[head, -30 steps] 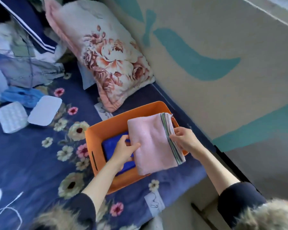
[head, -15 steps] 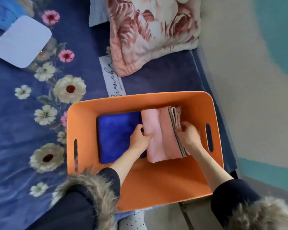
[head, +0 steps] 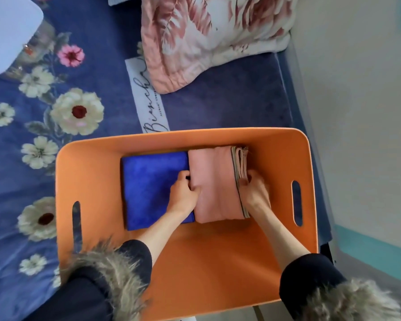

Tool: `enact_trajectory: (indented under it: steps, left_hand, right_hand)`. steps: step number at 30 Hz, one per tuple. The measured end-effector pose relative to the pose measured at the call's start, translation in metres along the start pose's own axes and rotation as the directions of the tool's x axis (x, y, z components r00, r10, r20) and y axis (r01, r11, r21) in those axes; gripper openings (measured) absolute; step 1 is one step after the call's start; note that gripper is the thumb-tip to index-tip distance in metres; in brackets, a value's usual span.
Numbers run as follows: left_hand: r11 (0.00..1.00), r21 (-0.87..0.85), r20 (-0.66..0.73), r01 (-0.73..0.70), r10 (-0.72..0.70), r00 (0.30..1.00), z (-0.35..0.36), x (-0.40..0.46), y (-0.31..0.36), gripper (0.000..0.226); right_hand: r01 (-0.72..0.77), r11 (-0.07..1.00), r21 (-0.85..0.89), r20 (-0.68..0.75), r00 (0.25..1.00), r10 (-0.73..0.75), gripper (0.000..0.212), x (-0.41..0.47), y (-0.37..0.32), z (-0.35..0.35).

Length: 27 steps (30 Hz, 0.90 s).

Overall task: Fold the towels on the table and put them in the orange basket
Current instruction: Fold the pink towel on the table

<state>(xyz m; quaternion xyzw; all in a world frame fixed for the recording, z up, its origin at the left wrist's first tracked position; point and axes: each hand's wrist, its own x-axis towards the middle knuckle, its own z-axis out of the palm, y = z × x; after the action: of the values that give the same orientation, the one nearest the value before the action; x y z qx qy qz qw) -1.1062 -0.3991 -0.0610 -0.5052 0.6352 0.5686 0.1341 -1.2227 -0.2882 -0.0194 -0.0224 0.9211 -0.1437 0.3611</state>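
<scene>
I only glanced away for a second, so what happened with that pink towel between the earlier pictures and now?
The pink towel went from above the orange basket down to its floor, beside the blue towel. The left hand and right hand still grip its two side edges. The blue towel stayed put.

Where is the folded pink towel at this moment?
In the head view, the folded pink towel lies inside the orange basket, right of the folded blue towel, held between both hands.

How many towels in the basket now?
2. Blue towel lies on the left of the basket floor; pink towel beside it on the right, held by both hands. Any beneath them would be hidden.
</scene>
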Motion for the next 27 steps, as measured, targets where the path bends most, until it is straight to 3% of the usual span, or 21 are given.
enact_trajectory:
  steps: [3,5,6,8,9,11,13,15,23,25,27]
  left_hand:
    - [0.998,0.022,-0.039,-0.054,0.055,0.998,0.000,-0.004,0.001,0.041]
    - [0.969,0.166,-0.099,-0.183,0.201,0.975,-0.003,-0.010,0.001,0.047]
    - [0.915,0.298,-0.097,-0.273,0.313,0.945,-0.005,-0.013,-0.002,0.052]
    - [0.698,0.572,0.064,-0.432,0.487,0.871,-0.006,-0.016,-0.010,0.072]
    - [0.562,0.670,0.194,-0.486,0.499,0.845,-0.006,-0.015,-0.013,0.084]
    - [0.334,0.779,0.375,-0.530,0.429,0.822,-0.004,-0.007,-0.019,0.103]
    - [0.231,0.830,0.410,-0.508,0.366,0.836,-0.005,0.005,-0.020,0.109]
    - [0.215,0.848,0.408,-0.485,0.320,0.855,-0.006,0.016,-0.018,0.112]
    - [0.197,0.878,0.399,-0.436,0.203,0.894,0.001,0.021,-0.005,0.114]
    - [0.223,0.859,0.435,-0.461,0.159,0.886,-0.005,0.020,0.002,0.110]
    - [0.266,0.832,0.471,-0.487,0.127,0.873,-0.016,0.017,0.009,0.102]
  right_hand:
    - [0.115,0.988,-0.100,-0.092,0.988,-0.125,0.040,-0.004,0.001,0.006]
    - [0.210,0.961,-0.182,-0.122,0.965,-0.234,0.045,-0.008,0.002,0.010]
    - [0.321,0.898,-0.301,-0.072,0.931,-0.357,0.048,-0.010,0.005,0.012]
    - [0.497,0.657,-0.567,0.077,0.826,-0.558,0.060,-0.009,0.015,0.016]
    - [0.520,0.529,-0.671,0.184,0.807,-0.561,0.069,-0.004,0.019,0.016]
    - [0.475,0.385,-0.791,0.297,0.849,-0.436,0.086,0.008,0.021,0.015]
    - [0.425,0.323,-0.846,0.327,0.891,-0.316,0.102,0.020,0.019,0.015]
    - [0.412,0.262,-0.872,0.345,0.900,-0.268,0.110,0.030,0.017,0.018]
    - [0.396,0.293,-0.870,0.332,0.911,-0.246,0.111,0.044,0.010,0.026]
    - [0.417,0.330,-0.847,0.346,0.903,-0.254,0.108,0.040,0.011,0.021]
    - [0.434,0.449,-0.781,0.352,0.900,-0.257,0.096,0.031,0.009,0.016]
